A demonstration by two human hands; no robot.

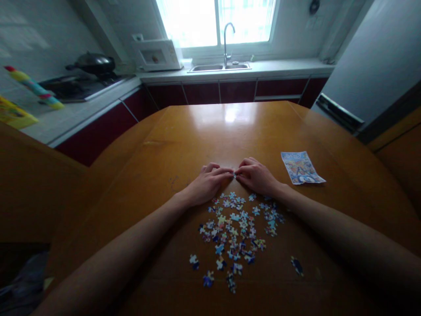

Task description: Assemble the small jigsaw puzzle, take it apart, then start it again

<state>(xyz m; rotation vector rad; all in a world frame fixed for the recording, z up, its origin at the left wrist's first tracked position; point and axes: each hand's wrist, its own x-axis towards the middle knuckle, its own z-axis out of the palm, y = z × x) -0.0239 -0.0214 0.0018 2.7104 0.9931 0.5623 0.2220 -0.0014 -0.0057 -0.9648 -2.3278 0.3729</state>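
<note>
My left hand (210, 180) and my right hand (255, 175) meet fingertip to fingertip above the middle of the wooden table. Between them shows a small pale puzzle piece (234, 174), pinched by the fingers of both hands; the fingers cover most of it. Just below my hands, on the near side, lies a loose spread of puzzle pieces (234, 217) in white, blue, yellow and dark colours. A few pieces lie apart from the spread, among them a dark one (297, 266) beneath my right forearm.
A printed picture sheet (301, 167) lies on the table (158, 145) to the right of my right hand. Beyond the table's far edge are a counter with a sink (207, 68), a white microwave (158, 55) and a stove with a dark pan (94, 62).
</note>
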